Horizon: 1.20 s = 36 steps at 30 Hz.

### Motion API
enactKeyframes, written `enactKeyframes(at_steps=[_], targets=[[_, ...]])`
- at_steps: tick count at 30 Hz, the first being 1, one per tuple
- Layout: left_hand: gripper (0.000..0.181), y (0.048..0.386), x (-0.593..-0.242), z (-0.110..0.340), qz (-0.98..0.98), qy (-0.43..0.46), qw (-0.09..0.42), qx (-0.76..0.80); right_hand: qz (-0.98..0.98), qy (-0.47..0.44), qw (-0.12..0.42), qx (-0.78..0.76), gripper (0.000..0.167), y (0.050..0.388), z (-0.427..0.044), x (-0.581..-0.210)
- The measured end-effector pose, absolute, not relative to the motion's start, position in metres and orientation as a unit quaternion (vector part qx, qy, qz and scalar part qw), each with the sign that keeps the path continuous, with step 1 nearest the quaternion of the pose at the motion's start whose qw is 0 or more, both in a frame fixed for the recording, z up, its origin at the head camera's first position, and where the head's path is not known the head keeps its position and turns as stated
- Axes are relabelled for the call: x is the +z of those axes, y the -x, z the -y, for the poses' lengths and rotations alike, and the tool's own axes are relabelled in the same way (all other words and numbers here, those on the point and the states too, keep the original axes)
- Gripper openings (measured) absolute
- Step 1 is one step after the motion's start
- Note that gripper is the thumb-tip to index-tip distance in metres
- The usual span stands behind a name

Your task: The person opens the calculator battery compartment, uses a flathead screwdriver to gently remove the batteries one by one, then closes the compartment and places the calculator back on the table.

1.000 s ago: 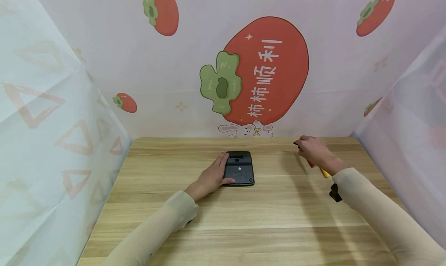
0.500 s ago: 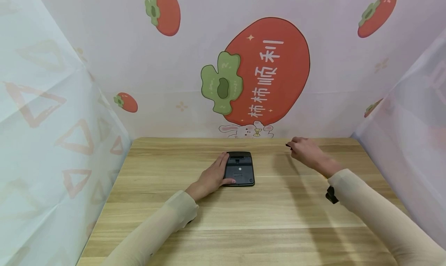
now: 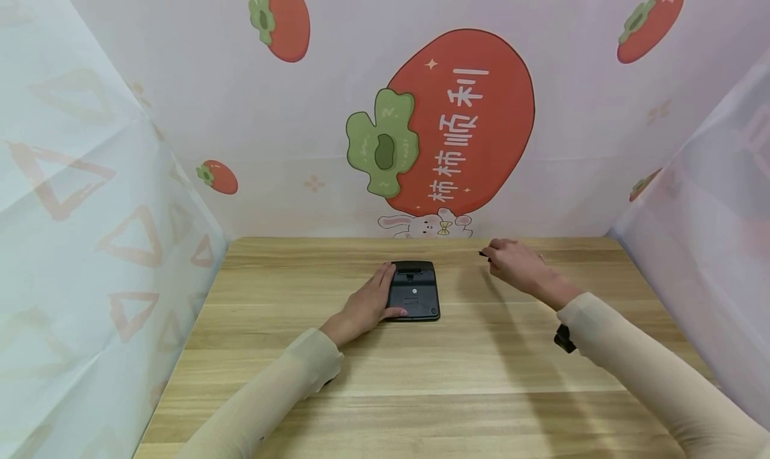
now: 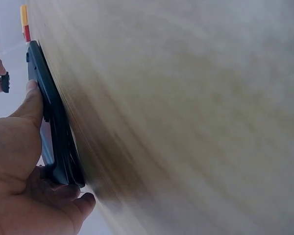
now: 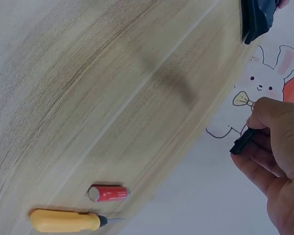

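Note:
A black calculator (image 3: 421, 298) lies face down on the wooden table, its battery slot showing as a dark opening near the far edge. My left hand (image 3: 363, 305) holds it by the left side, thumb at the near end and fingers toward the far end. In the left wrist view the thumb lies on the back of the calculator (image 4: 51, 98). My right hand (image 3: 514, 265) is raised to the right of it, pinching a small black battery cover (image 5: 243, 141) between thumb and fingers. The cover is apart from the calculator.
A red battery (image 5: 109, 193) and a yellow-handled screwdriver (image 5: 66, 221) lie on the table (image 3: 385, 379) at the right, mostly hidden behind the right arm in the head view. A printed backdrop (image 3: 289, 205) stands along the far table edge.
My right hand has moved left with the battery cover, away from the battery and screwdriver and closer to the calculator. The left hand and calculator have stayed put.

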<state>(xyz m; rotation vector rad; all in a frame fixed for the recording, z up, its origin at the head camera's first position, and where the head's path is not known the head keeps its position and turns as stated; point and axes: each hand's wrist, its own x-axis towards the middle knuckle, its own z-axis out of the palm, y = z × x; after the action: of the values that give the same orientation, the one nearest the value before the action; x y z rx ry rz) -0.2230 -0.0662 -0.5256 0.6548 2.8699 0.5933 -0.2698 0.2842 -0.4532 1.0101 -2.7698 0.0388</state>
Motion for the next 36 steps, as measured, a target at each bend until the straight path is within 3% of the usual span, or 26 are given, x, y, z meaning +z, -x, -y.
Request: enactKeyframes(at_steps=[28,36], targets=[[0.103,0.220,-0.521,0.068,-0.949,-0.232,0.062,0.202,0.926,-0.370,0.078,-0.006,0.027,0.267,-0.234,-0.446],[0.104,0.220,-0.522,0.069,-0.949,-0.234,0.063,0.203,0.911,-0.401,0.102,0.009,0.025,0.264,-0.220,-0.452]])
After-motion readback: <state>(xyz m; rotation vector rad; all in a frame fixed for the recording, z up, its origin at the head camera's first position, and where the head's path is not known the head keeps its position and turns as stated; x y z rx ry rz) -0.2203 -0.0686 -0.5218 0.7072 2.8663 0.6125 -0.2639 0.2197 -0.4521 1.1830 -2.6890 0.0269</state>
